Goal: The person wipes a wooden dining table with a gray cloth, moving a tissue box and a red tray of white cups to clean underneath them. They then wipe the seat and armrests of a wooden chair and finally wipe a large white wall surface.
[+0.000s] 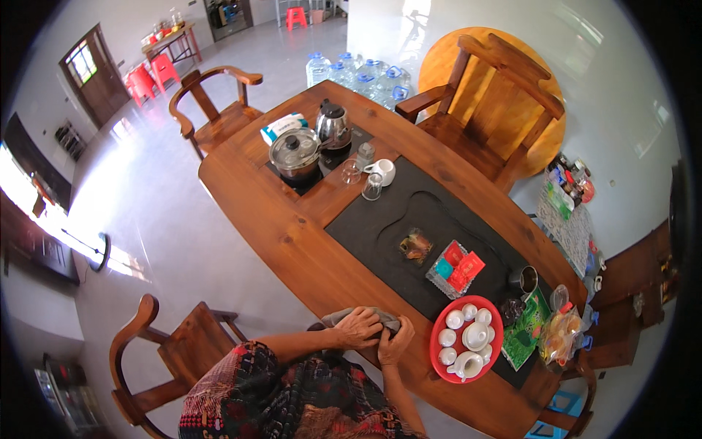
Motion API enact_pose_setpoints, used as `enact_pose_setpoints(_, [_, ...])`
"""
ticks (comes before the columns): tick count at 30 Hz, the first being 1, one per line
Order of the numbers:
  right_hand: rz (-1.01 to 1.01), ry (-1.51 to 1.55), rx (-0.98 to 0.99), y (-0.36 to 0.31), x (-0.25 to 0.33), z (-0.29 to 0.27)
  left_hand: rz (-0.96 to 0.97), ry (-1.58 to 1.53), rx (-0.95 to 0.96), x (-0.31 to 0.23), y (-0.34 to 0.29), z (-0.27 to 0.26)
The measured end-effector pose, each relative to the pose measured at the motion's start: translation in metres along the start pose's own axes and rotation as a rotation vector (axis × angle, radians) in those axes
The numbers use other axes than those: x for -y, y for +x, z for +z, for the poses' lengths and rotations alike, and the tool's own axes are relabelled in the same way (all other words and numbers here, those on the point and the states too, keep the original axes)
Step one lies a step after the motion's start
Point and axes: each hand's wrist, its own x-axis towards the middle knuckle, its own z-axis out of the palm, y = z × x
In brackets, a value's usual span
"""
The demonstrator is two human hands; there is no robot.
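Note:
A grey cloth [386,320] is bunched up in both my hands at the near edge of the wooden tea table [278,241]. My left hand [357,327] lies over the cloth with its fingers closed on it. Close beside it, my right hand [395,344] grips the cloth's right end. Right of my hands stands a red round tray [437,322] with several white teacups, a lidded white bowl [476,336] and a white pitcher [466,364]. Beyond them, a black tea tray panel [358,227] is set into the tabletop.
A clear box [442,285] holds red packets. At the far end stand a steel pot [295,155], a kettle [333,126], glasses and a white cup [383,170]. A green bag [525,333] lies far right. Wooden chairs [191,344] surround the table; water bottles [365,77] stand behind.

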Motion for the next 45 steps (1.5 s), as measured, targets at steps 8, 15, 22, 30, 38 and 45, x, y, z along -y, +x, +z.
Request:
enact_pose_setpoints(8, [-0.026,-0.080,-0.047,-0.002,0.002,0.001,-0.050,0.085,0.027,-0.002,0.011,0.019])
enact_pose_setpoints(15, [-0.061,-0.161,0.033,-0.004,-0.001,0.001,-0.307,0.280,-0.112,0.023,0.002,0.000])
enact_pose_setpoints(22, [-0.021,-0.325,0.056,-0.002,0.005,0.005,-0.508,0.279,-0.032,0.094,-0.012,-0.031])
enact_pose_setpoints(30, [-0.199,-0.420,0.154,0.037,0.040,0.077,-0.736,0.261,-0.054,0.209,-0.050,-0.080])
enact_pose_setpoints(38, [-0.333,-0.341,0.364,0.113,0.111,0.228,-0.825,0.237,-0.080,0.327,-0.092,-0.155])
enact_pose_setpoints(45, [-0.278,-0.629,0.307,0.125,0.127,0.274,-0.905,0.271,-0.128,0.431,-0.124,-0.196])
